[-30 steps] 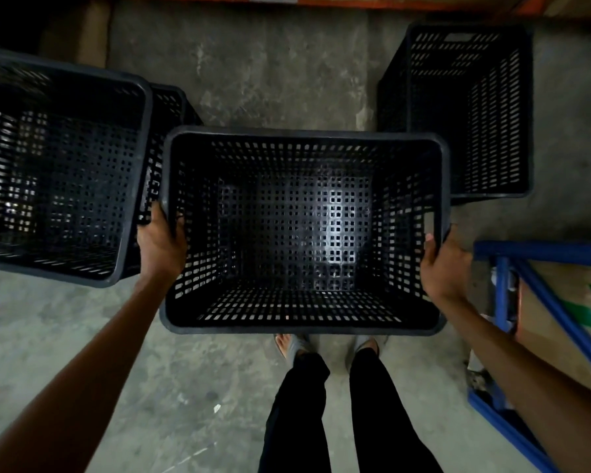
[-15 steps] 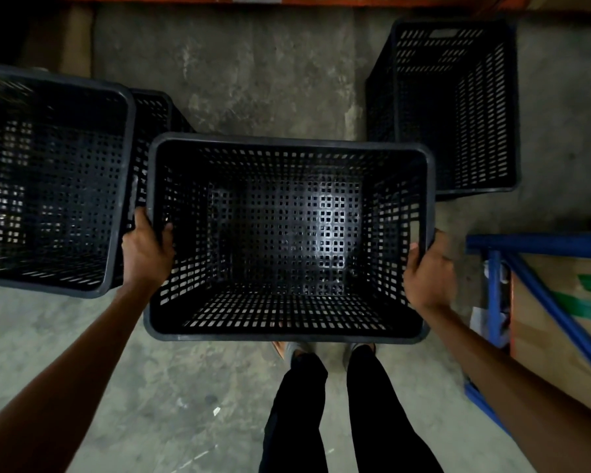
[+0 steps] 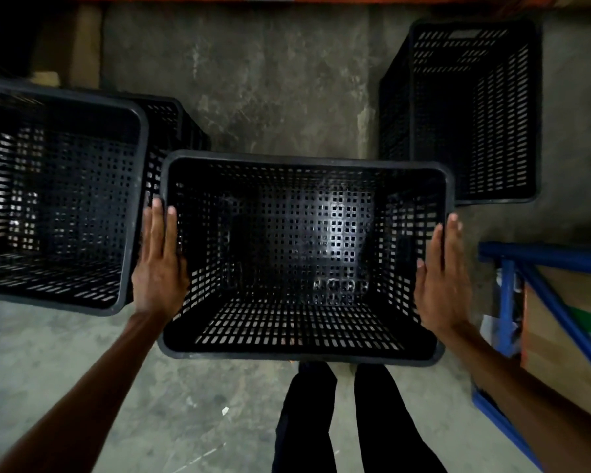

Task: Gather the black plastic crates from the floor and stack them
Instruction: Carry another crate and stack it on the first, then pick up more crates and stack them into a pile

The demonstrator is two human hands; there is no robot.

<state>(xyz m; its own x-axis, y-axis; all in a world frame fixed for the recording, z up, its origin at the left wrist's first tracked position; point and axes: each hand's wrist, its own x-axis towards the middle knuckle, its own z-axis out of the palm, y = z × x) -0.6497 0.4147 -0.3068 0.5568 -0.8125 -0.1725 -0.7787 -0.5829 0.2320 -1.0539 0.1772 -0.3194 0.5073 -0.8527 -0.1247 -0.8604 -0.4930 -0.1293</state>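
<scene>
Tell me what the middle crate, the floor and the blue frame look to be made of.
Middle crate: moulded black plastic, slightly glossy; light glints off its perforated bottom.
Floor: bare concrete, matt, mottled grey with scuffs.
Blue frame: probably painted metal, judging by its thin straight bars; not certain.

Seen from above, a flat left hand [image 3: 159, 268] and right hand [image 3: 442, 285] flank a black crate [image 3: 304, 254], with a second crate [image 3: 58, 199] at left and a third crate [image 3: 468, 107] on the floor [image 3: 270, 80] beyond.
</scene>
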